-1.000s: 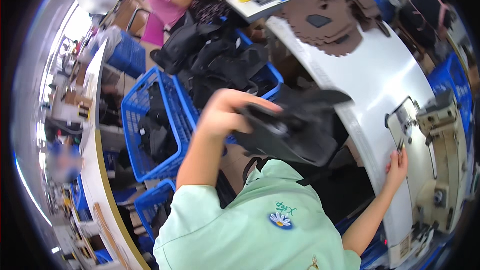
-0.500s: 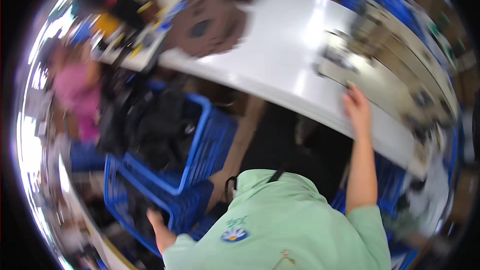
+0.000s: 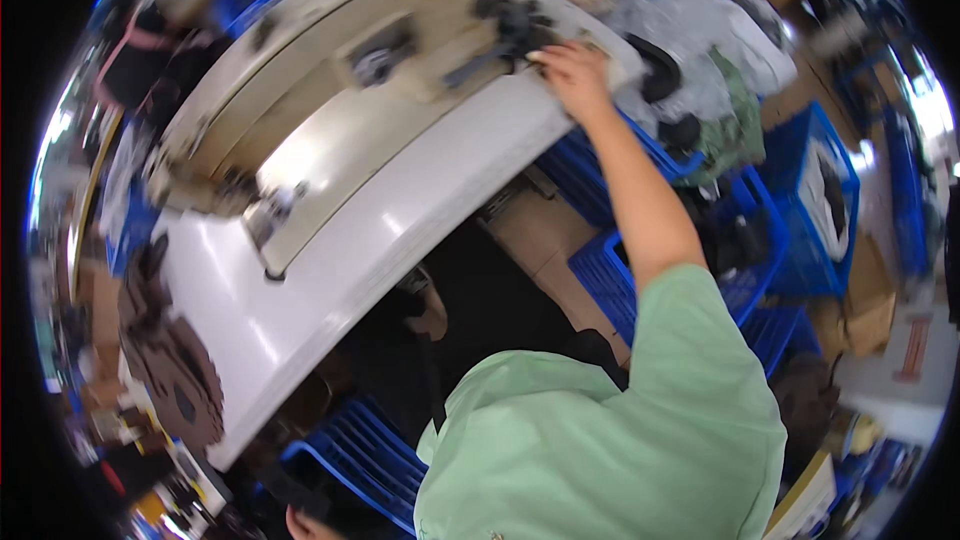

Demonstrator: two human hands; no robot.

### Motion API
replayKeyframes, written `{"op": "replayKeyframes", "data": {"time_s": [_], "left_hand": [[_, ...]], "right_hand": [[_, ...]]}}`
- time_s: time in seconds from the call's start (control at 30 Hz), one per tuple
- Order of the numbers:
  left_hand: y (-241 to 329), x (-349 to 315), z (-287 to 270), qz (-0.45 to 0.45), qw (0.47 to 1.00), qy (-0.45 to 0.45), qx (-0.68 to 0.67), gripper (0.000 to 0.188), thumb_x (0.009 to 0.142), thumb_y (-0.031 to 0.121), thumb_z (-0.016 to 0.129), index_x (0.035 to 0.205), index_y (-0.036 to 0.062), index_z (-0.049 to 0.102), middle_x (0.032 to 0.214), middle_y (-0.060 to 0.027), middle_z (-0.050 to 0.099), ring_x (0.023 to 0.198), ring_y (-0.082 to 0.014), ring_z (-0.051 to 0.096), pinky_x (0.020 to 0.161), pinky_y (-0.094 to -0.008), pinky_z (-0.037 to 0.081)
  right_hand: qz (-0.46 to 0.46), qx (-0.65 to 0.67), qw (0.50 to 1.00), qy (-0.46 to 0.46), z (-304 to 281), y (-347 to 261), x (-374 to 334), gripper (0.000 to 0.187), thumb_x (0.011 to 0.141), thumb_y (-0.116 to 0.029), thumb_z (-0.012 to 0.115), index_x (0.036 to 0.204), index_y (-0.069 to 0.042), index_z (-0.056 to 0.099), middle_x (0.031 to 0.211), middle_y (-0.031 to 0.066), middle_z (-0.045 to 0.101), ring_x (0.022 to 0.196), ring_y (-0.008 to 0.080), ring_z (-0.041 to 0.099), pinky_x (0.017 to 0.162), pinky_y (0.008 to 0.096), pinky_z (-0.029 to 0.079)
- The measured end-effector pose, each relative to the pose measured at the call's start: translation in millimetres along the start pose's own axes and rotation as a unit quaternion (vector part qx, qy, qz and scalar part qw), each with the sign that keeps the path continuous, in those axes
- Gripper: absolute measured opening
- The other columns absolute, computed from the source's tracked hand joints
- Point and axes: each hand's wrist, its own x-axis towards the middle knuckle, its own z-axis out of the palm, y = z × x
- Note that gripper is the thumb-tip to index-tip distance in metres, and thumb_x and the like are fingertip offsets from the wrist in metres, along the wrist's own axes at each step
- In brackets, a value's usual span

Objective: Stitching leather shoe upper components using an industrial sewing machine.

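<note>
My right hand point(image 3: 578, 82) reaches to the right end of a cream sewing machine point(image 3: 290, 45). Its fingers are drawn together at a small part beside the black fittings point(image 3: 515, 28); what they pinch, if anything, is too small to make out. The machine stands on a white tabletop point(image 3: 350, 250), its needle end towards the left. A brown garment point(image 3: 185, 370) lies at the left end of that table. Low at the bottom edge, my left hand point(image 3: 312, 525) is near dark cloth point(image 3: 295, 490) and a blue basket point(image 3: 365, 455); its fingers are mostly hidden.
Right of the table are blue crates point(image 3: 605, 280), clear plastic bags point(image 3: 715, 35) and green cloth point(image 3: 735, 125). A blue bin point(image 3: 845, 260) stands beside a cardboard box point(image 3: 870, 295). A person in dark clothing point(image 3: 150, 60) is at the upper left.
My view has swung to the right, bringing the sewing machine to the upper middle. My right hand has moved from the machine's near edge to its right end.
</note>
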Motion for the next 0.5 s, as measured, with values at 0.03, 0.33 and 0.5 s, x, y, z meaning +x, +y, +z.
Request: {"op": "replayKeyframes", "data": {"time_s": [0.03, 0.33, 0.5], "left_hand": [[36, 19, 30, 0.117, 0.992, -0.034, -0.037, 0.027, 0.098, 0.011, 0.057, 0.117, -0.004, 0.067, 0.113, -0.0152, 0.071, 0.102, -0.0244, 0.068, 0.093, -0.033, 0.051], [399, -7, 209, 0.682, 0.706, -0.191, -0.015, 0.066, 0.081, 0.007, 0.07, 0.142, 0.0034, 0.048, 0.152, -0.0206, 0.042, 0.14, -0.043, 0.037, 0.114, -0.0527, 0.031], [445, -46, 249, 0.661, 0.733, -0.141, 0.069, 0.1, 0.068, 0.008, 0.078, 0.154, 0.0059, 0.028, 0.157, -0.0223, 0.03, 0.143, -0.043, 0.03, 0.119, -0.0531, 0.026]], "right_hand": [[0.016, -0.006, 1.0, -0.025, 8, 8, -3, 0.031, 0.079, -0.013, 0.07, 0.106, -0.025, 0.077, 0.119, 0.0035, 0.071, 0.123, 0.0309, 0.058, 0.102, 0.0506, 0.04], [0.229, 0.213, 0.909, 0.277, -4, 50, -168, 0.036, 0.076, -0.008, 0.07, 0.112, -0.015, 0.072, 0.128, 0.0179, 0.06, 0.122, 0.0395, 0.054, 0.104, 0.0462, 0.043], [0.546, -0.007, 0.798, 0.256, -40, 169, -390, 0.033, 0.076, -0.007, 0.063, 0.108, -0.007, 0.073, 0.113, 0.0216, 0.066, 0.111, 0.0381, 0.061, 0.1, 0.0439, 0.047]]}}
